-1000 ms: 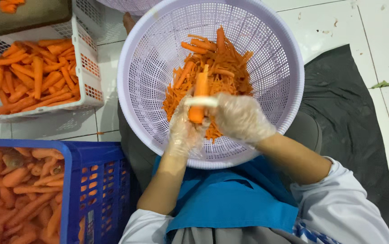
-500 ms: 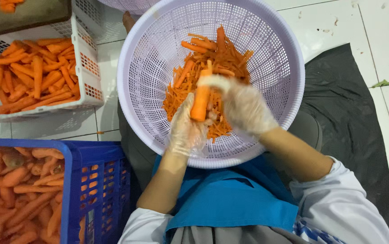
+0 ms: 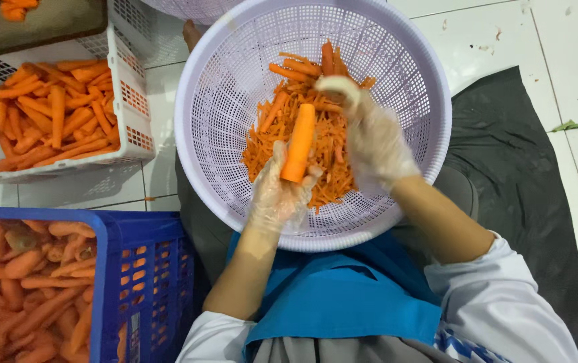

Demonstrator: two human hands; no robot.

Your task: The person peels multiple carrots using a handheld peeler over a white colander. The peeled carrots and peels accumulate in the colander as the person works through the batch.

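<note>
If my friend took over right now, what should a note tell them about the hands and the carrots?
Left hand, gloved, grips a carrot by its lower end over the round white basket.
Right hand, gloved, is at the carrot's top; any tool in it is too hidden to tell.
Done: peelings and some carrots lie in the basket; the white crate holds peeled-looking carrots.
Left: the blue crate holds many rougher carrots.

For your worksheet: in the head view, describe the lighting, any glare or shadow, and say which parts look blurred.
Head view: even, soft light, no harsh shadows; faint sheen on the clear-gloved left hand; the gloved right hand is slightly motion-blurred; the peeled orange carrot and round white perforated plastic basket stay sharp.
</note>
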